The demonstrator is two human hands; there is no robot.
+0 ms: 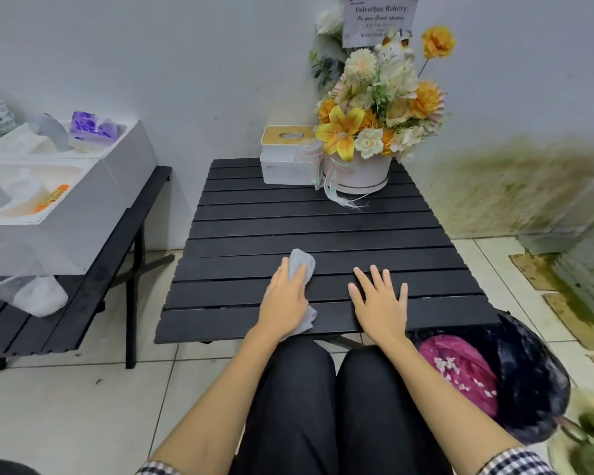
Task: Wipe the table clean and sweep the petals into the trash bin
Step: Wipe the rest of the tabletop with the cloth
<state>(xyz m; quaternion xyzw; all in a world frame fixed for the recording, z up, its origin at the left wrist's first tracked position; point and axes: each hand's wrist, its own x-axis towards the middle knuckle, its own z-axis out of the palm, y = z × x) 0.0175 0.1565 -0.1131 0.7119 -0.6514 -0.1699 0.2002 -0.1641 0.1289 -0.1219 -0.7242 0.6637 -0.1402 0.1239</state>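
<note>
The left hand (pixel 283 299) hides most of the cloth (pixel 302 265); the sign (pixel 379 18) is cut off.

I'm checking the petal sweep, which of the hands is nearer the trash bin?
Right. The right hand lies flat at the table's near edge, just left of the trash bin; the left hand presses the cloth farther left.

We see a black slatted table (pixel 309 231) from above our knees. Our left hand (pixel 283 303) presses a crumpled pale grey cloth (pixel 302 264) flat against the slats near the table's near edge, fingers straight over it. Our right hand (pixel 381 303) lies flat just beside it, fingers spread. At the far edge stand a white tissue box with a wooden lid (pixel 287 154) and a round white box of yellow and cream flowers (pixel 374 132), touching. Below the near right corner, a black trash bin (pixel 528 378) holds a pink bag (pixel 460 365) dotted with white petals (pixel 450 366).
</note>
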